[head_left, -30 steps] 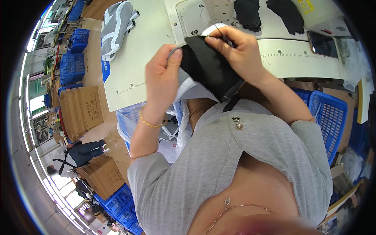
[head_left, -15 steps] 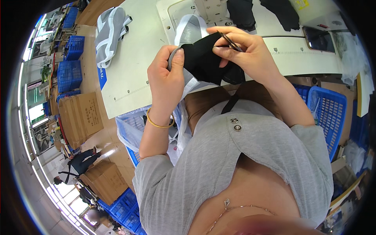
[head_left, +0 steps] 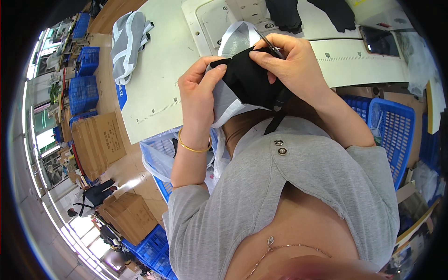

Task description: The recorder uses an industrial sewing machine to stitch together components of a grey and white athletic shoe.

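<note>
My left hand (head_left: pixel 200 91) pinches the left edge of a black fabric piece (head_left: pixel 254 77) between thumb and fingers. The right edge of that fabric is gripped by my right hand (head_left: pixel 296 65), which also holds a slim dark metal tool (head_left: pixel 267 42), like thread snips or tweezers, its tip pointing up and left. Under and beside the fabric lies a grey piece with white trim (head_left: pixel 238 37); part of it hangs over the table edge by my left wrist. How the black and grey pieces join is hidden.
A white sewing machine bed (head_left: pixel 212 23) sits at the table's back. Another grey, white-trimmed piece (head_left: pixel 127 46) lies at left. Black fabric pieces (head_left: pixel 284 16) and a phone (head_left: pixel 379 41) are at right. Blue baskets (head_left: pixel 392 135) stand below on both sides; a person (head_left: pixel 95 193) is far left.
Both hands have shifted slightly, and the black fabric is turned, its left corner now folded at my left thumb. The grey loop held at my left fingers no longer shows there.
</note>
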Tool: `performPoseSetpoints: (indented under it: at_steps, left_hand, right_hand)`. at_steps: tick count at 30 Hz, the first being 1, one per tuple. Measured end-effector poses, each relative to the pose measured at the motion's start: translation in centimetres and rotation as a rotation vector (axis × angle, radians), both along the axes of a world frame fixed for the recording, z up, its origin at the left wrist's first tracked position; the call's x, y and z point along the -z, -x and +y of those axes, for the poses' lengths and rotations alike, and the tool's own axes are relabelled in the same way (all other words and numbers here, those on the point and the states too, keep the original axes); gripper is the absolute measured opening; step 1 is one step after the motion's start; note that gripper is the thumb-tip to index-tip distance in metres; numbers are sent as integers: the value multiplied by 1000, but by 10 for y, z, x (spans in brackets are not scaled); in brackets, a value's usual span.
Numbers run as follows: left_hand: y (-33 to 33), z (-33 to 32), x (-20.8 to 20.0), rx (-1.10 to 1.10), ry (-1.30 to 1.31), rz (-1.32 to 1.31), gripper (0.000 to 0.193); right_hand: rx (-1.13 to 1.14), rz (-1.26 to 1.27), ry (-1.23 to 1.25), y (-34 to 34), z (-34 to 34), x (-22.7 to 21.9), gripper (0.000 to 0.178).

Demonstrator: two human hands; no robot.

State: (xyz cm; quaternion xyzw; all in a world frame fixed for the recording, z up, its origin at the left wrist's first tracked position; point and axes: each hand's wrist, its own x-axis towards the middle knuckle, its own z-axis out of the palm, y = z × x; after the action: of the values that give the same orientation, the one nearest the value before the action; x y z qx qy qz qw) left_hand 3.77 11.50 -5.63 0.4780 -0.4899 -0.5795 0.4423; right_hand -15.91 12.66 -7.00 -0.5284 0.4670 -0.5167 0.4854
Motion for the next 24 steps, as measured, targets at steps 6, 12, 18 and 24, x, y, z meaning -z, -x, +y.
performPoseSetpoints:
  at_steps: [6,12,18,24]
  left_hand:
    - [9,4,-5,-21,10,60,13]
    - [12,7,-6,-25,105,-83,11]
    - [11,8,-5,-50,141,-117,10]
    - [8,9,-3,-26,188,-153,10]
  right_hand:
    - [49,15,-23,-4,4,-2,15]
    - [59,24,-24,-4,5,-2,16]
    - [110,-45,19,3,5,12,14]
    - [125,-113,-38,4,7,13,15]
